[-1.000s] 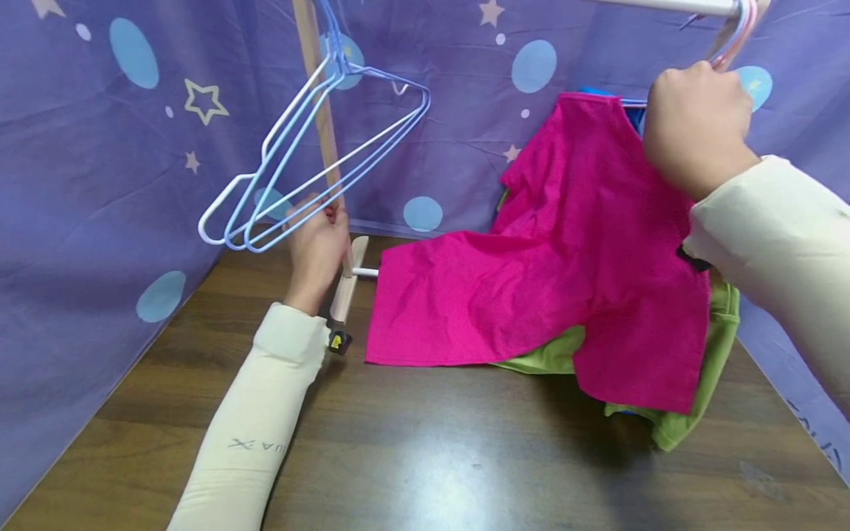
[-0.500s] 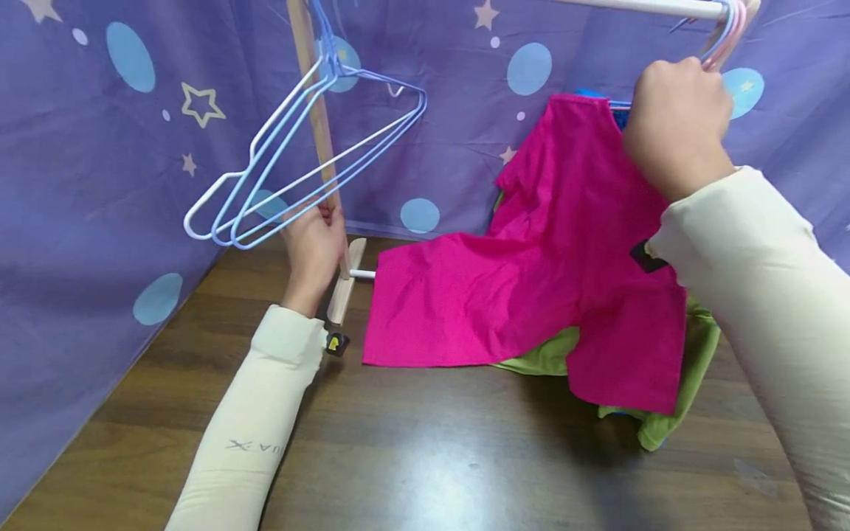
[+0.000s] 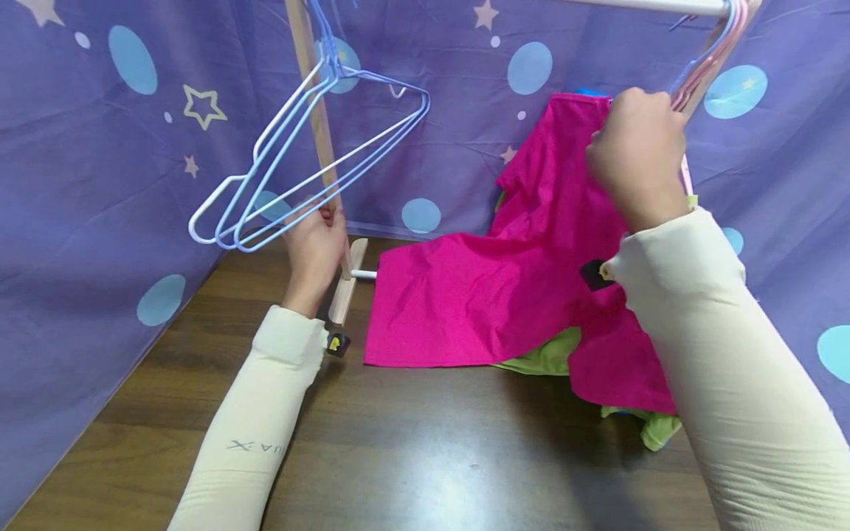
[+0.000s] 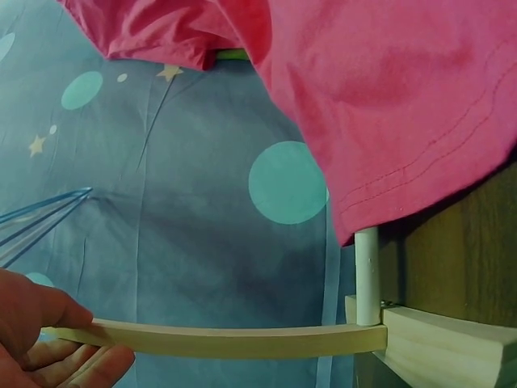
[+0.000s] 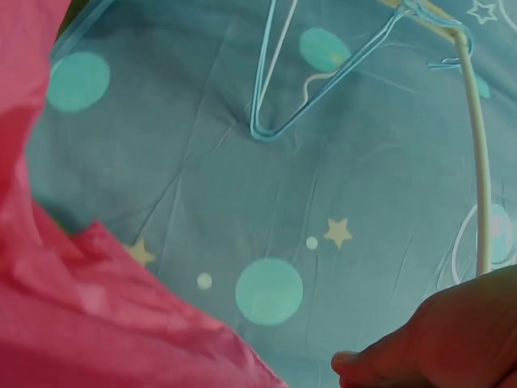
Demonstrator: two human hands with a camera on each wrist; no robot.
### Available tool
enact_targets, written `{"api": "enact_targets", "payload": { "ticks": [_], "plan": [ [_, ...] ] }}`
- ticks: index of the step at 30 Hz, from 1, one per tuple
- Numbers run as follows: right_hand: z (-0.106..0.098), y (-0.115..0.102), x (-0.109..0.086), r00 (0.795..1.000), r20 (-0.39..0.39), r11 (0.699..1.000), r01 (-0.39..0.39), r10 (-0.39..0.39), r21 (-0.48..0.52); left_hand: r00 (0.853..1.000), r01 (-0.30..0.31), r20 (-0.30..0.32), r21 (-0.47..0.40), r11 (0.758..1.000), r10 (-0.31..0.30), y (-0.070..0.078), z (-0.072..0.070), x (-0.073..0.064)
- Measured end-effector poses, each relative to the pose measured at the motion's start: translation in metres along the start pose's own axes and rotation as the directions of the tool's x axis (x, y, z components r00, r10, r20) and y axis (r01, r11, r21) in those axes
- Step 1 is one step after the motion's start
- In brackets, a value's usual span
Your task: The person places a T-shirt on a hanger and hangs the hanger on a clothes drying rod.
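Observation:
My left hand holds the lower part of a wooden upright of the rack; the left wrist view shows its fingers around the wood. My right hand is in front of the upper part of a bright pink garment, just below pink and blue hanger necks. Its fingertips are turned away in the head view, and only the thumb side of the hand appears in the right wrist view, so I cannot tell whether it holds anything. A green garment shows beneath the pink one.
White and light-blue hangers hang by the left upright, over my left hand. The rack's white top bar crosses the upper right, and a low white bar meets the wooden foot. A patterned purple cloth stands behind the wooden tabletop.
My right hand has moved down and left from near the hanger hooks, uncovering more of the hanger necks. My left hand stays on the upright, and the pink garment keeps its place.

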State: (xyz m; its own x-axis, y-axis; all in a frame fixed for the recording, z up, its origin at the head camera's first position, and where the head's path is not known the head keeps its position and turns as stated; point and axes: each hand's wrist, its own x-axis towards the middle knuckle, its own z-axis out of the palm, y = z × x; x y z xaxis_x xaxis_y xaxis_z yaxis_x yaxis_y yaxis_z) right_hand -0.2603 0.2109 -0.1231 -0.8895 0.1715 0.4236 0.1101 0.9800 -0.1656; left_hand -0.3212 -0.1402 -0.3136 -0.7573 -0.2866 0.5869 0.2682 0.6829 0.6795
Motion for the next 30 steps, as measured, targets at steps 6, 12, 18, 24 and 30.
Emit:
{"api": "enact_targets", "payload": {
  "ticks": [6, 12, 18, 24, 30],
  "plan": [
    [0.016, -0.006, -0.009, 0.998, -0.051, 0.999, 0.034, -0.033, 0.019, 1.000, -0.021, -0.022, 0.020, 1.000, 0.021, 0.000, 0.001, 0.000],
    [0.033, -0.012, -0.021, 0.996, -0.085, 0.991, 0.048, -0.037, 0.128, 0.999, -0.037, -0.034, 0.052, 0.998, 0.039, 0.000, -0.001, 0.001],
    [0.050, -0.014, -0.034, 0.992, -0.098, 0.974, 0.092, -0.073, 0.205, 1.000, -0.006, 0.012, 0.051, 0.999, 0.005, 0.001, -0.003, 0.003],
    [0.069, -0.014, -0.044, 0.972, -0.087, 0.927, 0.235, -0.219, 0.292, 0.997, 0.009, 0.078, 0.092, 0.996, -0.016, 0.004, -0.008, 0.007],
    [0.092, -0.014, -0.054, 0.957, -0.090, 0.884, 0.289, -0.276, 0.367, 0.932, -0.035, 0.354, 0.305, 0.952, -0.079, 0.003, -0.021, 0.007]
  ]
}}
